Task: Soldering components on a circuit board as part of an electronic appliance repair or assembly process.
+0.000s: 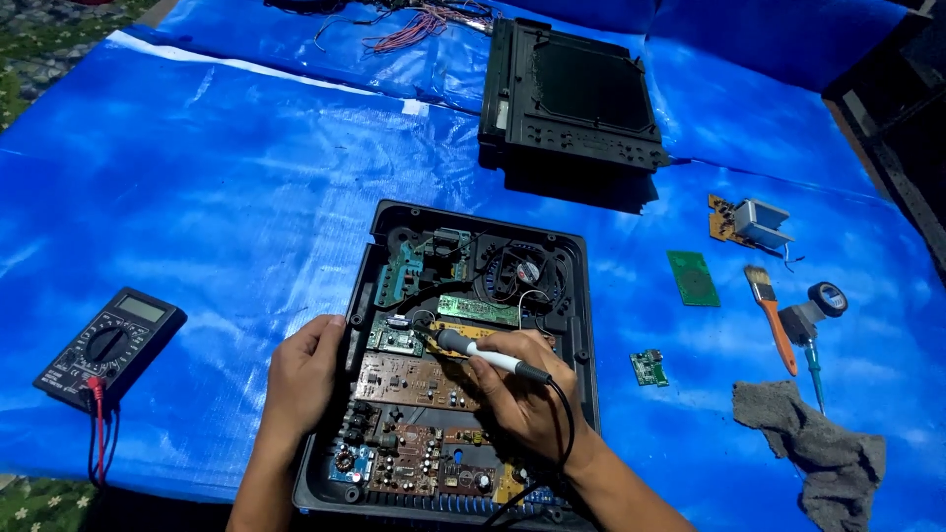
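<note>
Hands: right (527, 394) grips a soldering iron (488, 357), left (305, 379) clasps the open black casing (367, 286) crowded with circuit boards (414, 379).

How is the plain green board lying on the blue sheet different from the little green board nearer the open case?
The plain green board is larger and looks bare and flat; the little green board is smaller and carries tiny parts on top. The plain one lies farther from the open black case, up near the brush; the little one lies close beside the case. Both are green, loose and untouched on the blue sheet.
</note>
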